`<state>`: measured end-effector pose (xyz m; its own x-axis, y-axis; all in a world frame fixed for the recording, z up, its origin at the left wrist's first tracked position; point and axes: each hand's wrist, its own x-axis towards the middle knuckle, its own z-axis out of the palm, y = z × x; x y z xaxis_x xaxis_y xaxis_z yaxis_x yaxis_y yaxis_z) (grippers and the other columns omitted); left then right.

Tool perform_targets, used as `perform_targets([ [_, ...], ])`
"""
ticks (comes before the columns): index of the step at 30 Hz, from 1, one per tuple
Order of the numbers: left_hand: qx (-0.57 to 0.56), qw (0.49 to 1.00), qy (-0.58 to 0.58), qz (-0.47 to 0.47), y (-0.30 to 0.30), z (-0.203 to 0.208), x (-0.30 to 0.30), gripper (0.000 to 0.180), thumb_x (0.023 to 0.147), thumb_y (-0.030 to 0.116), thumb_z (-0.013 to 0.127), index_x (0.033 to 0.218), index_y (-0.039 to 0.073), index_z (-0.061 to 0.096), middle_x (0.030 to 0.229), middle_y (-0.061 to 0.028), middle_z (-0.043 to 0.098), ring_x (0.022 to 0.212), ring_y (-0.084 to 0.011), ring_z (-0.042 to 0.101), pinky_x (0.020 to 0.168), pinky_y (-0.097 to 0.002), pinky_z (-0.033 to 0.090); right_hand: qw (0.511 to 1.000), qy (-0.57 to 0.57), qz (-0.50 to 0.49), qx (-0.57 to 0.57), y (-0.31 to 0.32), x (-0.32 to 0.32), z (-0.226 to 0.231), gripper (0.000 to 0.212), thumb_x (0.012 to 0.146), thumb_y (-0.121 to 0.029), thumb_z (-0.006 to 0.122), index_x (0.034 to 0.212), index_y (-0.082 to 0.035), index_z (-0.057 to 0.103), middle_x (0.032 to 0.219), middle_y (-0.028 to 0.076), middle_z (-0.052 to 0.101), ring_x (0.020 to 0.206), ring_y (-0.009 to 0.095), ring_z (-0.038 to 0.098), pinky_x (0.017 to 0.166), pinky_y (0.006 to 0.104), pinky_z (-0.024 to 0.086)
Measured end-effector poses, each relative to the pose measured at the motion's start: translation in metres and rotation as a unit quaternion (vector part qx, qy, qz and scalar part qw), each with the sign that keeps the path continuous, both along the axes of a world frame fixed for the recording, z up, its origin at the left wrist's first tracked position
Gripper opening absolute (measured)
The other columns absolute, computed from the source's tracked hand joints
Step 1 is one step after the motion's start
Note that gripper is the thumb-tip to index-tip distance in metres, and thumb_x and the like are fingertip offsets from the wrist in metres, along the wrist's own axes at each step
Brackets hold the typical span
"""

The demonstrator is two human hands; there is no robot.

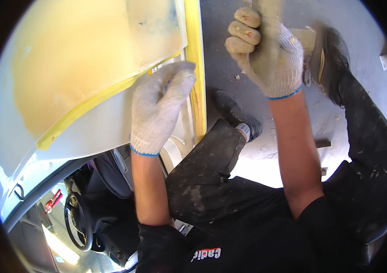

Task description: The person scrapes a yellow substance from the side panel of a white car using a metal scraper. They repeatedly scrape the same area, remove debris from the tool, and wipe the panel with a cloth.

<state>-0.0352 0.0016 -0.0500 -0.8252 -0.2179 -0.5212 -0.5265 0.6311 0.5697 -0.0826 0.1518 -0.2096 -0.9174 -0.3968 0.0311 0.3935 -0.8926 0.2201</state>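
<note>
My right hand [277,61], in a white knit glove with a blue cuff, is raised over the floor. Its fingers curl round a long, flat, pale strip [267,36], blurred and running past the top edge. The glove's fingertips look worn and dirty. My left hand [159,107], in a matching glove, is beside the vehicle panel's taped edge. Its fingers are bent together, slightly blurred, and hide whatever may be in them. The vehicle panel [72,59] carries a broad yellowish coat on white. Yellow masking tape [95,99] curves below that coat.
More yellow tape [195,50] lines the panel's right edge. A steering wheel [77,221] and dark cabin parts show at lower left, near a red object [54,200]. My legs in stained black trousers [202,191] are spread over the grey floor [275,132], which has scattered debris.
</note>
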Motion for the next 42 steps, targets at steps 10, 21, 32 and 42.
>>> perform_targets([
  [10, 0.174, 0.963, 0.184, 0.09, 0.009, 0.01, 0.012, 0.074, 0.09, 0.029, 0.071, 0.149, -0.002, 0.041, 0.141, -0.0251, 0.055, 0.13, -0.0323, 0.056, 0.106, -0.0387, 0.046, 0.904, -0.052, 0.022, 0.424, 0.023, -0.01, 0.011, 0.041, 0.091, -0.009, 0.059, 0.13, 0.0, 0.056, 0.116, 0.009, 0.066, 0.102, 0.017, 0.067, 0.089, 0.0349, 0.057],
  [21, 0.009, 1.0, 0.008, 0.015, -0.006, -0.002, 0.02, 0.037, 0.093, 0.034, 0.07, 0.079, 0.0, 0.071, 0.057, -0.0053, 0.058, 0.053, -0.0115, 0.053, 0.051, -0.0297, 0.044, 0.734, 0.287, 0.319, 0.527, 0.039, -0.008, 0.032, 0.052, 0.081, 0.003, 0.064, 0.132, -0.002, 0.061, 0.083, -0.002, 0.059, 0.073, 0.006, 0.052, 0.062, 0.0212, 0.043],
  [32, -0.037, 0.993, 0.067, -0.092, -0.025, -0.022, 0.043, 0.033, 0.089, 0.034, 0.077, 0.086, 0.002, 0.068, 0.065, -0.0038, 0.057, 0.062, -0.0099, 0.055, 0.053, -0.0285, 0.044, 0.69, 0.297, 0.331, 0.571, 0.02, 0.008, 0.03, 0.051, 0.08, 0.001, 0.063, 0.132, 0.001, 0.062, 0.093, 0.004, 0.066, 0.084, 0.009, 0.059, 0.076, 0.0231, 0.049],
  [42, -0.049, 0.983, 0.096, -0.151, -0.02, -0.038, 0.055, 0.032, 0.096, 0.03, 0.061, 0.095, -0.001, 0.07, 0.067, -0.0146, 0.062, 0.061, -0.0257, 0.061, 0.065, -0.0388, 0.052, 0.555, 0.488, 0.151, 0.657, 0.03, 0.01, -0.005, 0.044, 0.082, 0.003, 0.063, 0.125, 0.001, 0.065, 0.093, 0.008, 0.068, 0.081, 0.013, 0.062, 0.072, 0.0263, 0.052],
])
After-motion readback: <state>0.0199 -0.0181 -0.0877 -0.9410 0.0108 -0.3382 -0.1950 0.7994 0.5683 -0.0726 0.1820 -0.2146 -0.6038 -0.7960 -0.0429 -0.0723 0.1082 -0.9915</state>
